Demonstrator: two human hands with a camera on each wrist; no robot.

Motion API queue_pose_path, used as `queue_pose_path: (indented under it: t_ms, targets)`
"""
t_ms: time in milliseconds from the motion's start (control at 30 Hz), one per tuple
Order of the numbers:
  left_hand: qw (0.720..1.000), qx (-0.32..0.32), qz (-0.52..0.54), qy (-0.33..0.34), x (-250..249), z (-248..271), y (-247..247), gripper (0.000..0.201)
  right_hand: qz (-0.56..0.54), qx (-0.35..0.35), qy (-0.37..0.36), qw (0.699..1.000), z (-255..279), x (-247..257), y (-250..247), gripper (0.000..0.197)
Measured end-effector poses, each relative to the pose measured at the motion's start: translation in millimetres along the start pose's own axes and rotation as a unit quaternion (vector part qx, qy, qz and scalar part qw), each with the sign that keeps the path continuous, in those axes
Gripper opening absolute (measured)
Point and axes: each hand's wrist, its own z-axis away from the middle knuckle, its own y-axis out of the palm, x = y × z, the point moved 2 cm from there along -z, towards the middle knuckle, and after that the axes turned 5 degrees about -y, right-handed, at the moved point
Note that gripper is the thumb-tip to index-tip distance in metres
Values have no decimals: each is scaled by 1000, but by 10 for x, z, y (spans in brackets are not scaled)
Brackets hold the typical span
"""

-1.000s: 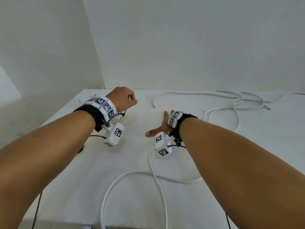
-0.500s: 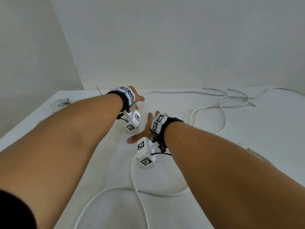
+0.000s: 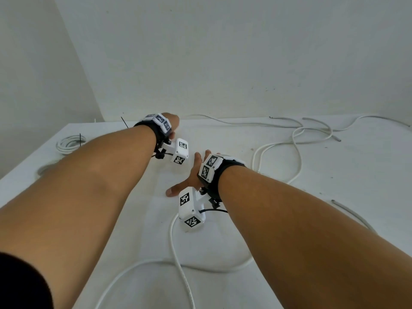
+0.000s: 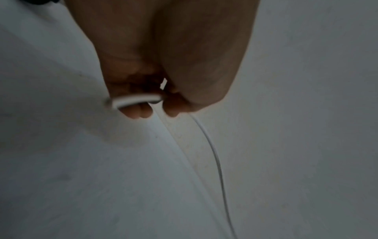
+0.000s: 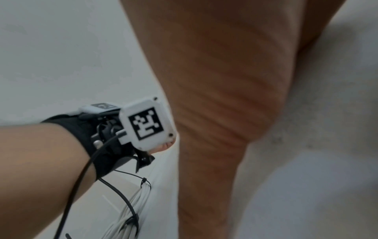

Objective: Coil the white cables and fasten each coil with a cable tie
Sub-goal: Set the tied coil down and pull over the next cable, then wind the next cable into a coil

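White cable point(image 4: 136, 99) sits pinched in the left hand point(image 4: 163, 53); the right hand point(image 3: 192, 175) lies flat, holding nothing.

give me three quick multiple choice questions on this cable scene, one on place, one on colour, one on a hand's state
1. Where does the finished coil lie on the table?
A. far left
B. far right
C. near edge

2. What colour is the cable tie on that coil?
A. white
B. black
C. red

3. What is the left hand doing?
A. lying flat
B. gripping a cable end
C. hanging empty

Answers:
1 A: head view shows it by the left edge.
2 B: a dark strap crosses the white loops.
3 B: left wrist view shows fingers curled round it.
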Motion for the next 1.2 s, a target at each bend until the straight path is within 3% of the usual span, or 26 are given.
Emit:
queue_pose_path:
  t_ms: [67,133,167,200,267,400,467,533,567,600,733,833,900,967,1033,1100,1200]
  targets:
    - [979,22,198,-46,29,-9,-102,29,-3,10,2,1000,44,-17,-13,95]
    - [913,66,394,-89,70,19,-196,26,10,20,2,1000,41,-31,18,93]
    - [900,77,421,-79,93,8,-247,25,14,24,3,1000,71,-31,20,94]
    - [902,65,423,-64,106,31,-295,24,-2,16,8,1000,87,-34,31,108]
    - [916,-22,399,-44,177,78,-461,30,-65,-6,-3,998,123,-27,31,150]
    - [854,-138,497,-68,314,272,-771,43,-81,-24,-2,996,216,-43,-11,152]
    - [771,-154,614,-68,366,310,-874,45,-81,-24,-7,996,285,-37,-63,157]
    - [635,-140,756,-71,382,401,-946,43,-80,-29,-17,996,338,-33,-104,150]
    - [588,-128,796,-64,393,438,-969,41,-84,-26,-19,996,367,-32,-127,146]
    - [566,-127,813,-54,376,499,-980,39,-86,-24,-19,996,368,-30,-122,144]
    - [546,-134,827,-2,368,749,-990,31,-99,-20,-11,995,414,-10,-125,146]
    - [548,-106,829,35,405,950,-975,33,-106,-23,-16,994,473,-11,-140,142]
    - [552,-82,829,50,443,1102,-967,35,-133,-26,-18,991,470,-8,-119,150]
    - [551,-69,829,60,495,1258,-974,37,-145,-37,-21,988,483,-4,-121,142]
    - [549,-61,831,64,556,1403,-974,39,-162,-81,-17,983,490,-23,-169,117]
    - [553,-40,829,66,592,1555,-935,39,-223,-159,-10,962,502,-32,-270,104]
    - [583,20,809,71,581,1827,-805,39,-348,-327,-33,878,590,69,-484,91]
